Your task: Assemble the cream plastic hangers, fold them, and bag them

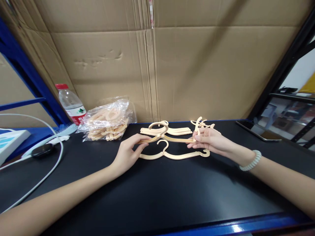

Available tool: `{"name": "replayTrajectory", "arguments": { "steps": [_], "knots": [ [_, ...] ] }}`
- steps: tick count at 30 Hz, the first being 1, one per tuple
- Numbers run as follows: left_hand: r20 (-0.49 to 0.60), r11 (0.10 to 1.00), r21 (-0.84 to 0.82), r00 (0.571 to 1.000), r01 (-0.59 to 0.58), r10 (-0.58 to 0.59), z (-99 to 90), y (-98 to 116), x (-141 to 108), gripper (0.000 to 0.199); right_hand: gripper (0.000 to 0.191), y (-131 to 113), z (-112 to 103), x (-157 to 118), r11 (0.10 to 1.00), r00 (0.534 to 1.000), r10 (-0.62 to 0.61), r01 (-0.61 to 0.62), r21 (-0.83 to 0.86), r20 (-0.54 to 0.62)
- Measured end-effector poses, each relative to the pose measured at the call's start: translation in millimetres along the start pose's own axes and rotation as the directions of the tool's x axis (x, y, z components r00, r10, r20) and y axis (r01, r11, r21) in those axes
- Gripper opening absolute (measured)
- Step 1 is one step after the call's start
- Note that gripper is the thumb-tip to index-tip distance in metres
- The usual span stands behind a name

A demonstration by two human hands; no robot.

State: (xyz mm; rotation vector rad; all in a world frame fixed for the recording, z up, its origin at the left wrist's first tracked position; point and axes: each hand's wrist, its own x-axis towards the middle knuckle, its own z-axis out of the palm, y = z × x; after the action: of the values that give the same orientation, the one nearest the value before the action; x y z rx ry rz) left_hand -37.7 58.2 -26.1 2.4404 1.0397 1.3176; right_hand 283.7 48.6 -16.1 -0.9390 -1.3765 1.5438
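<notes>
A cream plastic hanger (167, 138) is held a little above the black table between both hands. My left hand (129, 152) pinches its left end and my right hand (209, 140) grips its right end. Under it a second cream hanger (176, 154) lies flat on the table. Behind them sits a small stack of the same hangers (172, 131), with a few more hanger pieces (204, 124) just beyond my right fingers. A white beaded bracelet (251, 160) circles my right wrist.
A clear plastic bag of hangers (108, 123) lies at the back left, beside a water bottle with a red cap (71, 103). A white cable (55, 160) and a dark puck (41, 150) lie far left. A phone (257, 132) rests at back right. Cardboard (197, 72) walls the rear.
</notes>
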Motion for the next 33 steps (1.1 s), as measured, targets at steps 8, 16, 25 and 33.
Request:
{"name": "replayTrajectory", "arguments": {
  "steps": [8, 16, 25, 33],
  "knots": [
    [0.001, 1.000, 0.006, 1.000, 0.024, -0.024, 0.6, 1, -1, 0.018, 0.034, 0, 7, 1, 0.997, 0.993, -0.077, 0.073, -0.040, -0.089],
    [0.024, 0.994, -0.026, 0.994, 0.105, -0.104, 2.5, 7, -2, 0.024, 0.027, 4, 12, 2, 0.990, 0.981, -0.118, 0.128, 0.057, -0.151],
    [0.032, 0.992, 0.025, 0.992, 0.124, -0.125, -10.3, 7, 10, 0.024, 0.018, -8, -6, 6, 0.935, 0.877, -0.342, 0.354, -0.025, -0.337],
    [0.245, 0.966, 0.249, 0.970, -0.068, 0.005, -56.6, 27, 32, 0.023, 0.024, -35, -45, -3, 0.934, 0.926, -0.301, 0.238, -0.267, -0.229]
  ]
}}
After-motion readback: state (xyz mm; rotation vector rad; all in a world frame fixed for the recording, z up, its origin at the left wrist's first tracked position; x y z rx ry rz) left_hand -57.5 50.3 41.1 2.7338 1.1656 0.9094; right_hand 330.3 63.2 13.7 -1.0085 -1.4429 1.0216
